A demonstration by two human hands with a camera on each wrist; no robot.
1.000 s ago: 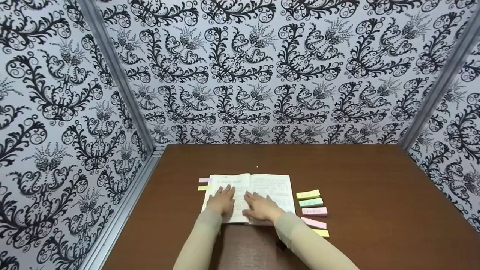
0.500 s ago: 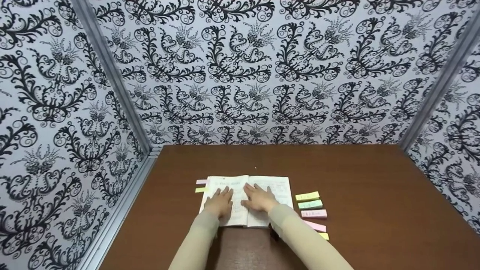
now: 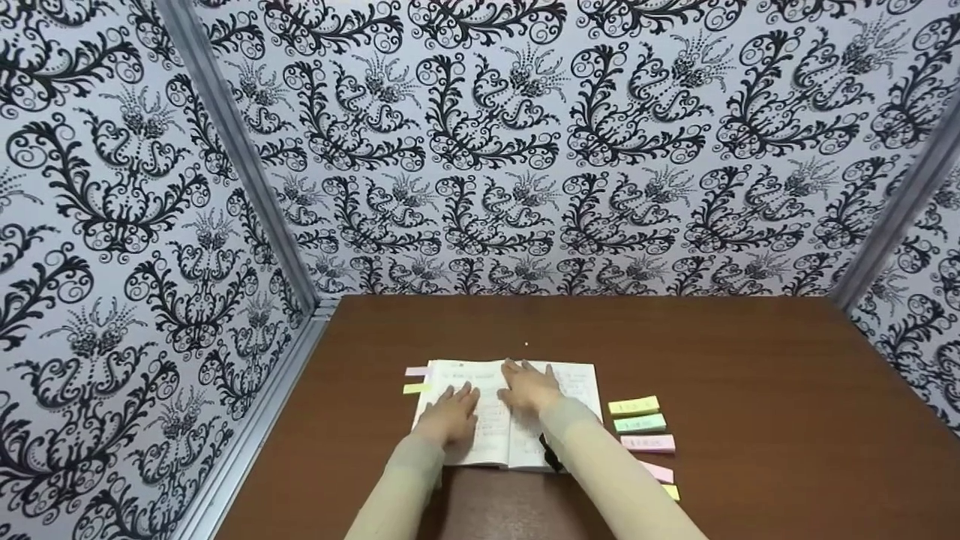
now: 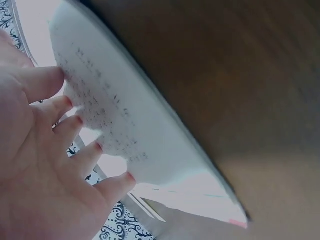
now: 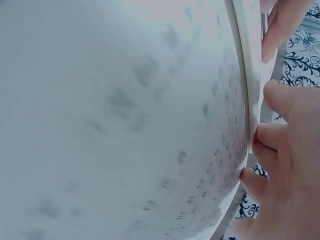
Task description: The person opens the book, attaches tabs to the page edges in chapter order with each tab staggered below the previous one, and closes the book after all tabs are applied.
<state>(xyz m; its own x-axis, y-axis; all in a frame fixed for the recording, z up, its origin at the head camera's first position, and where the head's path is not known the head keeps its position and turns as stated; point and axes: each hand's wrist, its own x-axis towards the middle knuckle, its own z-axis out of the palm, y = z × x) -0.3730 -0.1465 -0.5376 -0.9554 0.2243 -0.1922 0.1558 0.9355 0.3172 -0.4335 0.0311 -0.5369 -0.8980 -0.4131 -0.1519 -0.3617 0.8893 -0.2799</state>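
An open book point(image 3: 491, 435) with printed white pages lies on the brown table point(image 3: 750, 390). My left hand point(image 3: 452, 411) rests flat on the left page point(image 4: 115, 125), fingers straight. My right hand point(image 3: 529, 384) presses flat along the middle fold near the top of the book, fingers point(image 5: 272, 145) spread on the page point(image 5: 125, 120). Pink and yellow tabs point(image 3: 415, 379) stick out from the book's left edge.
A column of coloured sticky-note pads point(image 3: 639, 433), yellow, green and pink, lies just right of the book. A small black thing point(image 3: 550, 454) peeks out under my right forearm. Patterned black-and-white walls point(image 3: 525, 150) close the table on three sides.
My right hand has slid from the lower part of the book up along the fold towards its top. The left hand stays flat on the left page.
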